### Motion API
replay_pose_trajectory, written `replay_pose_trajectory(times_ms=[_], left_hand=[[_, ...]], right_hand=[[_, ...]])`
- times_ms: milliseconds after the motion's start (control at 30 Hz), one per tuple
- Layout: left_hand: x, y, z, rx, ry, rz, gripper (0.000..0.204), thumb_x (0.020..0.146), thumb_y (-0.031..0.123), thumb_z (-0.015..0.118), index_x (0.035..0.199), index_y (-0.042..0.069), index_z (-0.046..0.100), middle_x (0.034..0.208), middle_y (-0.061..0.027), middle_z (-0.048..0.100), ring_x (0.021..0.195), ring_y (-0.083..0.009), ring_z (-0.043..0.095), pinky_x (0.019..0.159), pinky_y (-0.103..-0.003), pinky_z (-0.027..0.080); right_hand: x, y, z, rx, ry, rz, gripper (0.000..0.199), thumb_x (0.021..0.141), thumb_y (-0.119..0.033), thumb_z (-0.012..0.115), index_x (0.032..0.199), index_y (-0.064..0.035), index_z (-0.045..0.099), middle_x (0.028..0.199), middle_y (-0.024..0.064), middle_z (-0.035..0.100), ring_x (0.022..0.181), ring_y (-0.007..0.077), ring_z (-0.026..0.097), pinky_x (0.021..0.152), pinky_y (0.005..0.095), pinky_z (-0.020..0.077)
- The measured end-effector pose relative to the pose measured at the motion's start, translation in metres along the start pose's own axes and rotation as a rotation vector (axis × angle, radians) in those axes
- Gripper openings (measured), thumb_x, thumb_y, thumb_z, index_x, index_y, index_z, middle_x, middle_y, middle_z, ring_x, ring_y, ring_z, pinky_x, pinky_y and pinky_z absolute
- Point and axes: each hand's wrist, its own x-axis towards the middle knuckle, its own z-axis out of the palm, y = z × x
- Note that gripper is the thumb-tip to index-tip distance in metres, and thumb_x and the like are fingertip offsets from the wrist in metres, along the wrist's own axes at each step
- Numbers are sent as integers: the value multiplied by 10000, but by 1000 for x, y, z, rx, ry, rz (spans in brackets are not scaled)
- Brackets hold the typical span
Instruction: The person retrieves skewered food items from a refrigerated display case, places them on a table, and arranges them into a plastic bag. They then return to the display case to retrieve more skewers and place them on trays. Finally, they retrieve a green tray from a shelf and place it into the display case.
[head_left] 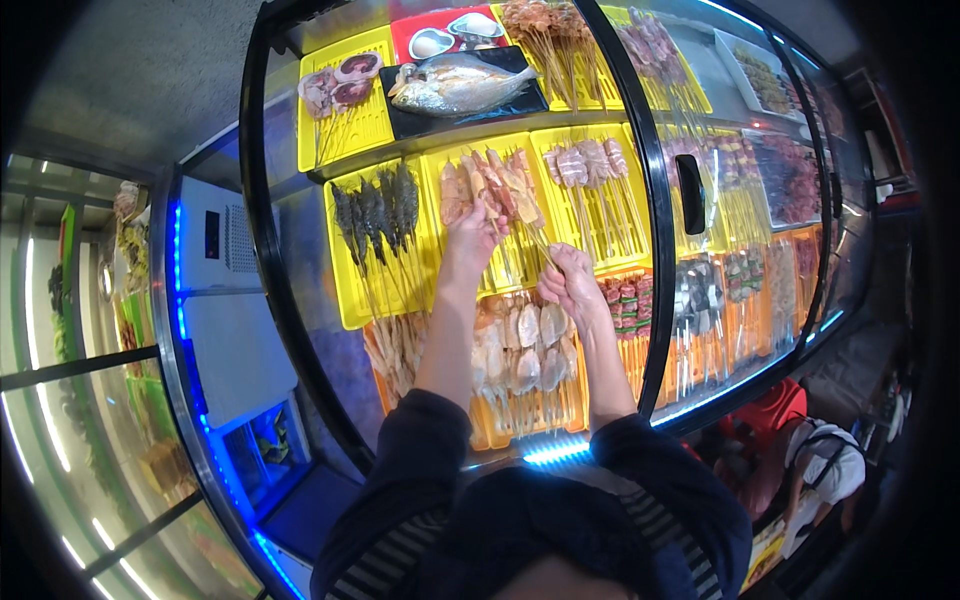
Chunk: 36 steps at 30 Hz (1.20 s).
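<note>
Both my arms reach into a display case over a yellow tray [432,158] of meat skewers [456,190]. My right hand [568,278] is closed around the bare wooden stick end of a meat skewer [524,205], which slants up and left to its meat. My left hand [474,235] is at the lower end of the meat, its fingers pinched together on a skewer there; the exact grip is partly hidden. To the left, dark shrimp skewers [377,212] lie in their own yellow tray. Pale rolled-meat skewers [592,165] fill the tray on the right.
Below my wrists lie orange trays with pale, rounded skewered pieces [527,345]. A whole fish [462,84] rests on a black tray on the upper shelf. The case's black door frame [640,130] with a dark handle [690,194] runs right of my hands. A person [826,465] is at lower right.
</note>
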Motion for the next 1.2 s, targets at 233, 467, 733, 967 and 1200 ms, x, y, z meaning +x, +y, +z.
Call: replay_pose_trajectory(times_ms=[233, 467, 733, 967, 1200], left_hand=[[16, -4, -11, 101, -63, 50, 99, 833, 82, 479, 880, 19, 538, 799, -67, 552, 668, -142, 528, 592, -246, 466], [36, -16, -10, 449, 177, 134, 114, 813, 68, 516, 872, -29, 527, 829, -88, 552, 675, -149, 551, 550, -262, 508], [41, -22, -15, 612, 238, 209, 265, 766, 8, 551, 999, -84, 466, 928, -127, 515, 728, -190, 567, 600, -243, 534], [38, -34, -24, 1161, 216, 626, 351, 687, 5, 615, 1025, -19, 525, 897, -104, 528, 720, -148, 566, 572, -233, 488], [35, -47, -22, 1262, 127, 597, 327, 683, 52, 629, 988, -28, 541, 846, -145, 567, 740, -183, 561, 604, -284, 466]], right_hand=[[-1, 1, -7, -1066, 203, -463, 181, 836, -159, 487, 777, 1, 425, 449, 41, 406, 354, 165, 380, 364, 319, 287], [3, 18, 9, -1296, 278, -701, 145, 855, -136, 419, 812, 2, 409, 497, 158, 456, 449, 291, 473, 436, 376, 373], [22, 20, -15, -582, 205, -245, 150, 849, -140, 446, 790, -3, 428, 447, 44, 373, 373, 122, 362, 372, 281, 341], [44, 42, -19, -1285, 355, -453, 202, 815, -156, 443, 731, 27, 454, 584, 213, 517, 567, 357, 521, 528, 420, 389], [44, 25, -16, -1415, 362, -495, 180, 804, -129, 459, 731, 32, 491, 604, 229, 509, 588, 372, 511, 545, 416, 390]])
